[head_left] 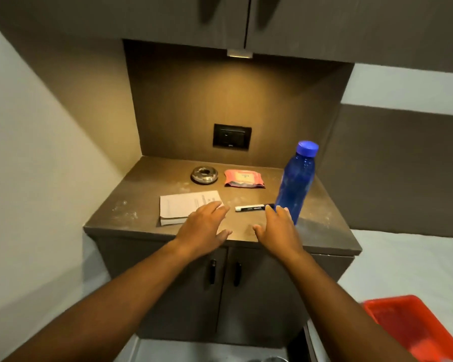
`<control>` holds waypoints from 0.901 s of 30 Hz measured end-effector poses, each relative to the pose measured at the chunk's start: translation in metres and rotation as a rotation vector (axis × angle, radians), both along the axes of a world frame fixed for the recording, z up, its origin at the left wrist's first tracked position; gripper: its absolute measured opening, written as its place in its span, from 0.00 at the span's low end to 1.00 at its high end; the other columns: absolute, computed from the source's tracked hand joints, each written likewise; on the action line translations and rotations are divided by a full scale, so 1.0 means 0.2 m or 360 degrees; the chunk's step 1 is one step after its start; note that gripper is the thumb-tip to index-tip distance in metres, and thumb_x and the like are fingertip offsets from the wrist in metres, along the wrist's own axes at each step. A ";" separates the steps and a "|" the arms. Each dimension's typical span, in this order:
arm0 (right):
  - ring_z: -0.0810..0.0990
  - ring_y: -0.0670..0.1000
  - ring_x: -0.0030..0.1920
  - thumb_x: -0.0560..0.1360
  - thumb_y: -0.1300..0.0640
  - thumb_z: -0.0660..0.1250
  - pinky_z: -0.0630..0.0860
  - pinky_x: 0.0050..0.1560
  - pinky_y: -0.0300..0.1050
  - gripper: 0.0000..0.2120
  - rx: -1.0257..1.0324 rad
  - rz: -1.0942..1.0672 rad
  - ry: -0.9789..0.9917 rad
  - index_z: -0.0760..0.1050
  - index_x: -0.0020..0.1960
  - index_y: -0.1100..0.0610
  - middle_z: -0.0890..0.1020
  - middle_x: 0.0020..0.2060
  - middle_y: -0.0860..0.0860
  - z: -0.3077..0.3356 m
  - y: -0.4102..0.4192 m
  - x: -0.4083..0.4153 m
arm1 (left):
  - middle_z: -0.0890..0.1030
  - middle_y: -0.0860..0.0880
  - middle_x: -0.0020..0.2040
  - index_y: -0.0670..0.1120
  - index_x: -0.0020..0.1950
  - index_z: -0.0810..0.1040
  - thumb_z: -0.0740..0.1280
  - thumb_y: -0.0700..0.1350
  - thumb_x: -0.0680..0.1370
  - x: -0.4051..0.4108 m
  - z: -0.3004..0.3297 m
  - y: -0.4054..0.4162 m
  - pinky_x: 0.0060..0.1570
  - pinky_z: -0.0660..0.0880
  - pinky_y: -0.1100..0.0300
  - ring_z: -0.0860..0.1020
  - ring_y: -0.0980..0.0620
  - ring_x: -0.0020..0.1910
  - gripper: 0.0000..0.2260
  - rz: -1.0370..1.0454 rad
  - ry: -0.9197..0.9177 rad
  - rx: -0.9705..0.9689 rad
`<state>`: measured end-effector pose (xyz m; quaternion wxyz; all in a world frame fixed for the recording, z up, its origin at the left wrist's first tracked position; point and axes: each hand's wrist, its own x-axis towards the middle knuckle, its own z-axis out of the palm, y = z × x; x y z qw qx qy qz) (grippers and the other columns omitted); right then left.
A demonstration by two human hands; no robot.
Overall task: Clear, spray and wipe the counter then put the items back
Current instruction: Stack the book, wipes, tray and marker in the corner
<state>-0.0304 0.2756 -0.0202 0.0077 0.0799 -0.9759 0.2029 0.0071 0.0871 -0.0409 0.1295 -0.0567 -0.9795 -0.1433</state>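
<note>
We hold our left hand over the notepad, fingers spread, gripping nothing; our right hand, likewise spread, nears the marker and blue bottle (upright, right) on the dusty worktop.
</note>
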 end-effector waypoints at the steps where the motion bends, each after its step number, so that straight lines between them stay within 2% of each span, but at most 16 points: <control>1: 0.56 0.57 0.77 0.77 0.48 0.66 0.66 0.70 0.55 0.31 -0.0029 -0.0031 0.0008 0.60 0.76 0.56 0.63 0.75 0.56 0.02 -0.06 -0.01 | 0.65 0.48 0.75 0.52 0.75 0.63 0.66 0.57 0.76 -0.02 0.03 -0.06 0.68 0.66 0.51 0.64 0.47 0.73 0.29 0.0023 -0.0027 0.0004; 5: 0.69 0.56 0.70 0.77 0.48 0.67 0.72 0.64 0.49 0.29 -0.0233 -0.0110 -0.0017 0.65 0.73 0.57 0.69 0.72 0.55 0.01 -0.22 -0.06 | 0.68 0.48 0.73 0.51 0.74 0.64 0.67 0.58 0.75 -0.14 0.10 -0.29 0.65 0.69 0.49 0.67 0.46 0.70 0.29 0.0134 -0.0181 0.0068; 7: 0.71 0.56 0.69 0.77 0.48 0.68 0.72 0.61 0.48 0.27 -0.0318 -0.0114 -0.0090 0.67 0.72 0.58 0.71 0.70 0.56 -0.02 -0.29 -0.08 | 0.71 0.47 0.71 0.51 0.72 0.67 0.68 0.56 0.75 -0.21 0.13 -0.39 0.63 0.70 0.49 0.69 0.46 0.68 0.27 0.0199 -0.0250 0.0142; 10: 0.75 0.55 0.63 0.76 0.48 0.68 0.72 0.51 0.45 0.24 -0.0424 -0.0120 -0.0238 0.70 0.68 0.58 0.75 0.66 0.56 -0.07 -0.42 -0.16 | 0.72 0.46 0.70 0.49 0.70 0.69 0.69 0.53 0.76 -0.33 0.12 -0.53 0.61 0.72 0.50 0.71 0.45 0.66 0.25 0.0320 -0.0392 0.0239; 13: 0.77 0.55 0.59 0.76 0.49 0.68 0.72 0.46 0.44 0.20 -0.0500 -0.0140 -0.0339 0.72 0.63 0.58 0.79 0.61 0.55 -0.14 -0.52 -0.26 | 0.75 0.46 0.66 0.49 0.68 0.72 0.72 0.52 0.73 -0.45 0.08 -0.65 0.60 0.74 0.48 0.74 0.45 0.63 0.25 0.0353 -0.0615 0.0325; 16: 0.80 0.54 0.57 0.76 0.50 0.69 0.76 0.46 0.45 0.13 -0.0483 -0.0140 -0.0427 0.75 0.57 0.55 0.82 0.58 0.53 -0.22 -0.62 -0.39 | 0.78 0.48 0.63 0.49 0.67 0.73 0.75 0.51 0.70 -0.55 0.03 -0.74 0.59 0.76 0.46 0.76 0.47 0.60 0.26 0.0312 -0.0878 0.0372; 19: 0.78 0.54 0.57 0.75 0.50 0.69 0.78 0.48 0.47 0.12 -0.0326 -0.0158 -0.0379 0.76 0.56 0.54 0.80 0.57 0.53 -0.27 -0.69 -0.48 | 0.80 0.49 0.58 0.52 0.59 0.74 0.78 0.48 0.68 -0.63 -0.05 -0.77 0.55 0.78 0.48 0.78 0.49 0.53 0.22 0.0295 -0.1109 0.0305; 23: 0.77 0.56 0.55 0.75 0.52 0.67 0.80 0.51 0.55 0.10 -0.0175 -0.0272 -0.0377 0.77 0.55 0.50 0.78 0.55 0.52 -0.32 -0.73 -0.57 | 0.80 0.52 0.54 0.54 0.57 0.73 0.80 0.51 0.64 -0.69 -0.10 -0.82 0.50 0.80 0.50 0.79 0.51 0.50 0.26 0.0277 -0.1121 0.0096; 25: 0.79 0.56 0.54 0.75 0.53 0.66 0.80 0.51 0.56 0.10 -0.0219 -0.0310 -0.0428 0.77 0.56 0.49 0.80 0.54 0.52 -0.32 -0.75 -0.60 | 0.80 0.51 0.53 0.53 0.57 0.73 0.80 0.52 0.63 -0.71 -0.11 -0.85 0.50 0.80 0.50 0.80 0.50 0.50 0.27 0.0299 -0.1187 0.0157; 27: 0.80 0.54 0.52 0.77 0.56 0.65 0.80 0.47 0.51 0.09 -0.0377 -0.0329 -0.0447 0.77 0.56 0.51 0.81 0.54 0.53 -0.31 -0.76 -0.61 | 0.80 0.50 0.53 0.52 0.56 0.73 0.78 0.51 0.66 -0.72 -0.11 -0.86 0.51 0.79 0.50 0.80 0.50 0.50 0.23 0.0294 -0.1197 0.0337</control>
